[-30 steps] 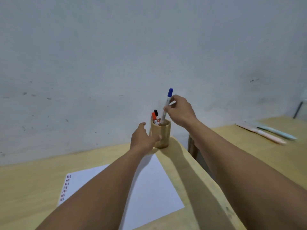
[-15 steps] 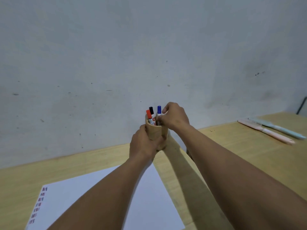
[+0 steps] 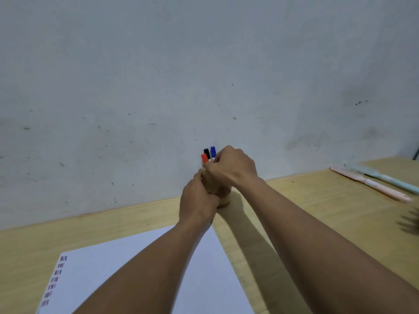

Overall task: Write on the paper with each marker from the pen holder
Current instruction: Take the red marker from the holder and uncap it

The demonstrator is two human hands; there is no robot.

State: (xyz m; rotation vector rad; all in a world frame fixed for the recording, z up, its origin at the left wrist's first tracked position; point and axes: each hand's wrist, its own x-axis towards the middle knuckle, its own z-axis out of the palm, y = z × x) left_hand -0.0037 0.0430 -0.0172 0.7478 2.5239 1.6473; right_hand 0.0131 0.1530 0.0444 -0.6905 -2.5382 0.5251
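Note:
A wooden pen holder [image 3: 224,199] stands on the table near the wall, just past the far right corner of the white paper [image 3: 127,261]. Three capped markers stick out of it: red [image 3: 204,157], black [image 3: 206,152] and blue [image 3: 213,151]. My left hand [image 3: 197,200] wraps around the holder's left side. My right hand [image 3: 231,168] sits over the holder's top, its fingertips pinched on the barrel just under the red cap. Most of the holder is hidden by both hands.
Small coloured marks [image 3: 56,279] run down the paper's left edge. A pink brush [image 3: 371,184] and a pale blue brush [image 3: 385,177] lie on the table at the far right. A blurred dark shape [image 3: 410,220] shows at the right edge. The wall rises directly behind the holder.
My right hand lowered the blue marker into the holder and its fingers shifted left to the red marker. My left hand closed around the holder. The camera tilted down.

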